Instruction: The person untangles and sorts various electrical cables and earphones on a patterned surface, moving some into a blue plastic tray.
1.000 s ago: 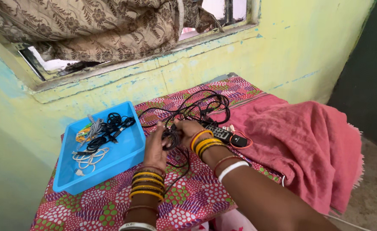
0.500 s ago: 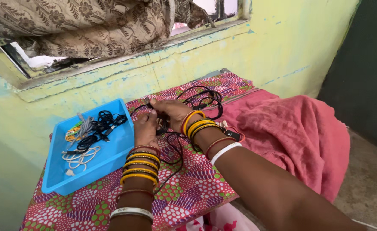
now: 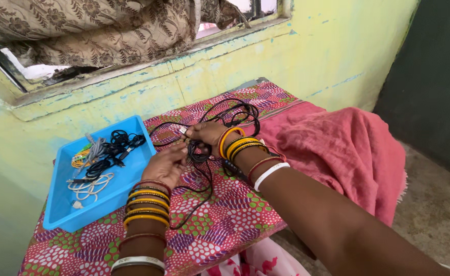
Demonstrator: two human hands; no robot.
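Head view of two bare hands working a tangle of black cable (image 3: 220, 120) on a counter covered by a patterned red cloth (image 3: 225, 225). The right hand (image 3: 204, 134), its wrist ringed with orange and yellow bangles, has its fingers closed around a bunch of the cable near the cloth's middle; loops of the same cable spread behind it toward the wall, and one strand trails forward across the cloth. The left hand (image 3: 164, 164), likewise bangled, lies palm down just beside the right, its fingers pressed together and touching the cable bundle; whether they pinch a strand cannot be told. To the left, a blue plastic tray (image 3: 61, 212) sits on the cloth and holds black, white, grey and yellow cords. A pink cloth (image 3: 337, 148) lies heaped at the right, and a brown patterned curtain (image 3: 97, 28) hangs at the window above.
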